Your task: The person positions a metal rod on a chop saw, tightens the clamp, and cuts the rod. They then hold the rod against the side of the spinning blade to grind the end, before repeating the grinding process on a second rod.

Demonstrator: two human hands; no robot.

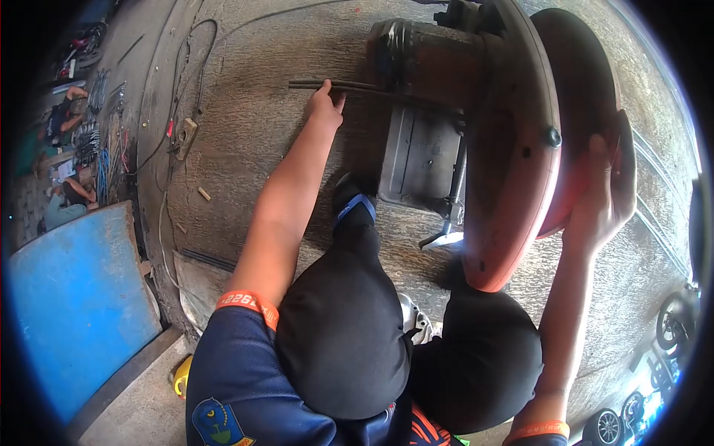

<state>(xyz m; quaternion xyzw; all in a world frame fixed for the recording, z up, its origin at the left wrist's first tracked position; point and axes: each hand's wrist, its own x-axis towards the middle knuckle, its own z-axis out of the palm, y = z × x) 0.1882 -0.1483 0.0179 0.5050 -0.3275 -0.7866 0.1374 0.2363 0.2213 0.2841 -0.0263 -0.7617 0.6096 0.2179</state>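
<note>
My left hand (326, 105) is closed around thin dark metal rods (300, 84), which run rightward under the motor (435, 59) of a large cut-off saw. The saw has a long red guard (517, 171) and, behind it, a round red disc cover (576, 82). My right hand (608, 186) grips the lower right edge of this round cover, thumb on the near face and fingers behind the rim. Below the motor sits the saw's grey metal base (422, 156), with a threaded clamp screw (455, 182) beside it. The rods' far ends are hidden by the saw.
A blue panel (82, 305) leans at the lower left. Cables (201, 67) and small wood pieces (187, 139) lie on the floor. My sandalled foot (355, 204) is near the base. People (71, 201) sit at the far left; wheels (673, 320) stand at the right.
</note>
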